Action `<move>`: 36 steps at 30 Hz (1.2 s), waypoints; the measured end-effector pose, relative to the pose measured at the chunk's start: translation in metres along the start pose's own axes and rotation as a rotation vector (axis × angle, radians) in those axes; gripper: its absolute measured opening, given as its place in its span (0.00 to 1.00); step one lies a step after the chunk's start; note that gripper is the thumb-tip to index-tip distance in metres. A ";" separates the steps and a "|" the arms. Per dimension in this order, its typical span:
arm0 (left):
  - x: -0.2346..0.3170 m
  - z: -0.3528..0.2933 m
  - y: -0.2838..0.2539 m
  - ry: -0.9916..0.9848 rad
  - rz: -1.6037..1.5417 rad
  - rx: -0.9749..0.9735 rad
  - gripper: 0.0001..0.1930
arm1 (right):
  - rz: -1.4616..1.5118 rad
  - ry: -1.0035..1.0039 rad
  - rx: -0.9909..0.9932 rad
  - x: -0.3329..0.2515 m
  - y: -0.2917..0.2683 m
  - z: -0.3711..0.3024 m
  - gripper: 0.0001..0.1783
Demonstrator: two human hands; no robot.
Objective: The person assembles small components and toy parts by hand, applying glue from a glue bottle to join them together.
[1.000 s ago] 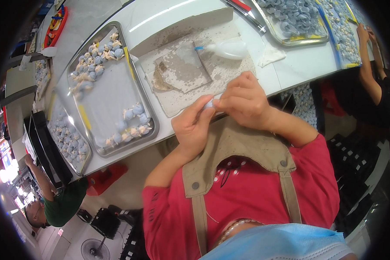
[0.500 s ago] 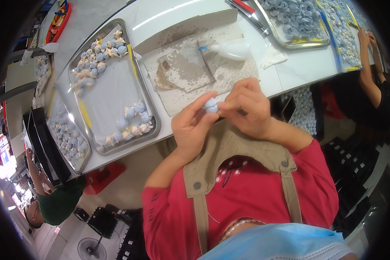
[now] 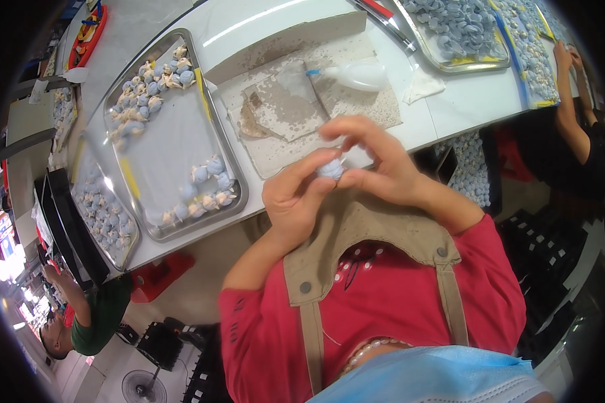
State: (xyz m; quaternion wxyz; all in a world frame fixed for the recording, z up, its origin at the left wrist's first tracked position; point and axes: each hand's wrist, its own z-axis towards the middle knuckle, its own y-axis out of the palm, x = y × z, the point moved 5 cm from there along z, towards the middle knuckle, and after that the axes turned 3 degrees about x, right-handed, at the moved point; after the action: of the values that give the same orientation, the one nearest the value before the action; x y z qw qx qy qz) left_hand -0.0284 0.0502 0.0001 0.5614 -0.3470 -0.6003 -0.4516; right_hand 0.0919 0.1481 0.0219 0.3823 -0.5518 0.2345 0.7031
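Note:
Just above my apron, my left hand (image 3: 292, 195) pinches a small rounded light-blue piece (image 3: 330, 169) between thumb and fingers. A pale tip sticks up from it. My right hand (image 3: 386, 161) is beside it, the thumb at the piece's right edge and the other fingers lifted and apart from the thumb. Beyond my hands lies a stained, flattened cardboard box (image 3: 279, 151), with a white squeeze bottle (image 3: 361, 77) with a blue tip on it. To the left, a metal tray (image 3: 175, 144) carries two groups of blue-and-cream pieces (image 3: 144, 101).
A second tray (image 3: 477, 65) of loose grey-blue curved parts stands at the far right, next to a crumpled white tissue (image 3: 423, 87) and pen-like tools (image 3: 386, 27). More filled trays line both sides. Co-workers' arms (image 3: 568, 101) show at right and a person in green (image 3: 104, 316) at left.
My right index finger and the fingers beside it have opened and risen away from the piece, the thumb staying near it. My left hand keeps its pinch. The co-worker at left has shifted slightly.

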 end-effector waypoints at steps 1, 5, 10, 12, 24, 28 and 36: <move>-0.002 -0.001 0.002 -0.056 -0.141 -0.021 0.15 | 0.105 0.100 -0.140 0.006 0.005 -0.002 0.26; 0.001 -0.003 0.005 -0.183 -0.303 -0.013 0.16 | 0.260 0.330 -0.431 0.016 0.013 -0.009 0.31; 0.008 -0.003 0.005 -0.056 -0.135 -0.136 0.14 | 0.247 0.285 -0.436 0.008 0.012 -0.008 0.27; 0.009 -0.003 0.004 -0.029 -0.113 -0.151 0.14 | 0.234 0.262 -0.432 0.004 0.011 -0.007 0.25; 0.017 0.002 0.007 0.020 -0.026 -0.181 0.12 | 0.279 0.213 -0.451 -0.001 0.005 -0.003 0.23; 0.023 0.002 0.002 0.080 0.097 -0.178 0.12 | 0.284 0.217 -0.458 -0.001 0.009 -0.002 0.23; 0.018 0.000 -0.005 -0.013 0.049 -0.158 0.12 | 0.378 0.246 -0.354 0.008 0.020 -0.009 0.22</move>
State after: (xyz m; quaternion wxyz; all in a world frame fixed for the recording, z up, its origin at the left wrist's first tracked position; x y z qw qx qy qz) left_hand -0.0351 0.0471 0.0171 0.5393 -0.4076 -0.5578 -0.4815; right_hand 0.0804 0.1312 0.0098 0.1108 -0.6376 0.2513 0.7197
